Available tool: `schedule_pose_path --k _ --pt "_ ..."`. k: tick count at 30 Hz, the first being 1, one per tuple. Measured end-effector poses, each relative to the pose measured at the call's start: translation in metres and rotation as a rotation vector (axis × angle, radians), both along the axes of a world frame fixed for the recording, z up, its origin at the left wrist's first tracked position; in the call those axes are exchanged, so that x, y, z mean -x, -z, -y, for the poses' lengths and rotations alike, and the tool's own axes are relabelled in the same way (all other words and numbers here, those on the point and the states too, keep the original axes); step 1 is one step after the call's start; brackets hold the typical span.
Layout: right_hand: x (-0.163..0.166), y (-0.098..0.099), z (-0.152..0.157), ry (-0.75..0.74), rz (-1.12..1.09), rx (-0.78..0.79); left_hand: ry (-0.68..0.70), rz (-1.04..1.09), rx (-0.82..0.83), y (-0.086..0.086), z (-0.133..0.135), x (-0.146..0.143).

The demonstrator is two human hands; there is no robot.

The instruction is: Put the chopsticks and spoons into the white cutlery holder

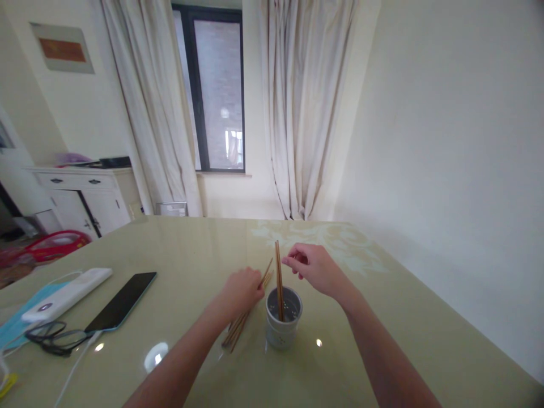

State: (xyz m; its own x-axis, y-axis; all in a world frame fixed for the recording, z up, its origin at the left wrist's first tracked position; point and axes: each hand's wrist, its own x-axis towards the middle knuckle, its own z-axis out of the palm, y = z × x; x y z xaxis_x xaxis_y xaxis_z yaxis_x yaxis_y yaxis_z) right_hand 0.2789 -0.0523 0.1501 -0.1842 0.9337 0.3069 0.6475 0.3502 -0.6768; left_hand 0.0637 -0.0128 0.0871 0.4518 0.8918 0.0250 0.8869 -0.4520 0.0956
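A: What is the left hand [241, 289] doing?

B: It's grasping the bundle [236, 331] partway along, with ends sticking out ahead of the fingers and behind them. Gripping there is probably stopping the thin lengths from rolling apart.

A: And the right hand [312, 266]?

B: It's hovering with fingers loosely curled, and nothing is showing in its grip. Its fingertips are pointing at the sticks [279, 277] just beside them; I can't tell whether they're touching.

A: What's propping those up?

B: The cup [281, 335]. It's standing on the table [314, 374] between the two grips, nearer the body than the right one. The sticks are rising from its mouth, nearly upright, presumably because its wall is supporting them.

A: Why is the cup so close to the left grip?

B: That spot is likely letting both hands work within easy reach. The phone [123, 300] is lying well off to the left grip's left, leaving elbow room, I'd guess.
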Motion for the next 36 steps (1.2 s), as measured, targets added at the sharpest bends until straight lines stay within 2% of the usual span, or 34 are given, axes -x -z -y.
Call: schedule_pose_path --k 3,6,8,11,13,15,18,22,26,31,36 --pt "0.001 -0.008 0.004 -0.006 -0.111 -0.076 -0.036 0.241 -0.085 -0.035 0.004 0.013" --pt "0.009 -0.012 0.008 -0.057 -0.239 -0.089 0.056 0.571 -0.109 -0.064 0.019 0.017" --pt "0.016 -0.014 0.012 -0.12 -0.342 -0.078 0.136 0.711 -0.08 -0.074 0.033 0.013" --pt "0.02 -0.02 0.018 -0.209 -0.488 -0.078 0.237 0.784 -0.034 -0.078 0.049 0.004" --pt "0.015 -0.025 0.022 -0.195 -0.538 -0.119 0.269 0.774 -0.041 -0.075 0.049 0.0" --pt "0.004 -0.03 0.024 -0.125 -0.539 -0.169 0.235 0.713 -0.101 -0.069 0.04 0.002" --pt "-0.016 -0.034 0.021 -0.012 -0.479 -0.197 0.143 0.478 -0.138 -0.049 0.018 0.009" --pt "-0.021 -0.027 0.012 -0.017 -0.27 -0.079 0.132 0.096 0.03 -0.01 -0.003 0.009" --pt "-0.01 -0.013 0.005 -0.104 -0.107 0.049 0.095 -0.037 0.069 0.019 -0.007 0.001" --pt "-0.005 0.004 -0.004 -0.12 -0.166 0.232 0.06 -0.052 0.105 0.024 -0.005 0.0" --pt "-0.001 0.014 -0.012 -0.1 -0.163 0.233 0.036 -0.061 0.131 0.023 -0.003 0.0"
